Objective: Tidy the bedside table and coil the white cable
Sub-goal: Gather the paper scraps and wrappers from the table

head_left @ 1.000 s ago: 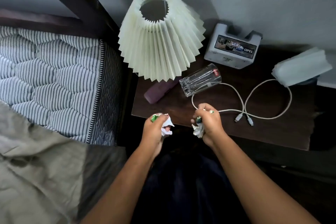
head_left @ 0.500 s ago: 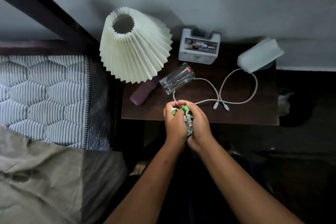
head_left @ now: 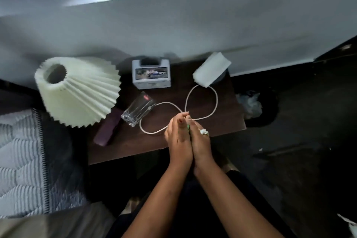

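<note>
My left hand (head_left: pixel 178 141) and my right hand (head_left: pixel 201 145) are pressed palm to palm above the front of the dark bedside table (head_left: pixel 135 147). Crumpled white and green wrappers (head_left: pixel 203 132) are squeezed between them and stick out by my right fingers. The white cable (head_left: pixel 214 100) lies on the table in a loose figure of eight; its crossing is hidden behind my fingertips. A clear glass (head_left: pixel 138 111) lies on its side to the left of the cable.
A pleated cream lampshade (head_left: pixel 81 91) leans at the table's left. A purple case (head_left: pixel 108 131) lies under it, a grey box (head_left: pixel 151 74) stands at the back, a white pack (head_left: pixel 211 69) sits back right. The bed (head_left: pixel 21 156) is left, a dark bin with plastic (head_left: pixel 251 104) right.
My hands came together from apart, pressing the wrappers between the palms, and moved forward over the cable. The camera tilted up, showing more wall.
</note>
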### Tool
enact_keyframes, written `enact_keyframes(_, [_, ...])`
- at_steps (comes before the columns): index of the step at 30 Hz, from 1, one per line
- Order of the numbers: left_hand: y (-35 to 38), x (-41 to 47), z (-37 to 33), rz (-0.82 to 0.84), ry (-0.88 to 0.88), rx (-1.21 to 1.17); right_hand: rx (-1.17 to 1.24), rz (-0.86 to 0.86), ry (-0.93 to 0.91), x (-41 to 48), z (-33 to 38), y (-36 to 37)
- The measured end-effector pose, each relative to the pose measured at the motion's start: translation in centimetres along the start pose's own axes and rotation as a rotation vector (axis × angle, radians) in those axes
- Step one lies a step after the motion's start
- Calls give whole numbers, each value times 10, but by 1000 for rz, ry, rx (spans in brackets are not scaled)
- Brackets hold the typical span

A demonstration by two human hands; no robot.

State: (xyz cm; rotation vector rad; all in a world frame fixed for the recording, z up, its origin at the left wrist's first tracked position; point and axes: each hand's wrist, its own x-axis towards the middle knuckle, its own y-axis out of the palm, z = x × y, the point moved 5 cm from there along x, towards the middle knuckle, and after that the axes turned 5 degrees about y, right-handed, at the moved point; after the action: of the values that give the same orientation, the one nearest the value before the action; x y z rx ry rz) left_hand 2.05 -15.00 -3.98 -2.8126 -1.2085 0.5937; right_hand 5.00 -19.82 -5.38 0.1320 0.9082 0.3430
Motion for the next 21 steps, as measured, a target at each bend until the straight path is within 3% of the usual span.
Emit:
enact_keyframes(3, [33, 5, 5, 33, -187, -190, -67, -129, 19, 19, 13, -29])
enact_keyframes(8, [101, 24, 0, 50, -274, -134, -44, -255, 65, 51, 54, -82])
enact_keyframes(14, [206, 46, -2, 94, -407, -247, 112, -277, -43, 94, 118, -161])
enact_keyframes(21, [295, 79, 20, 120, -540, -219, 166, -272, 36, 159, 146, -246])
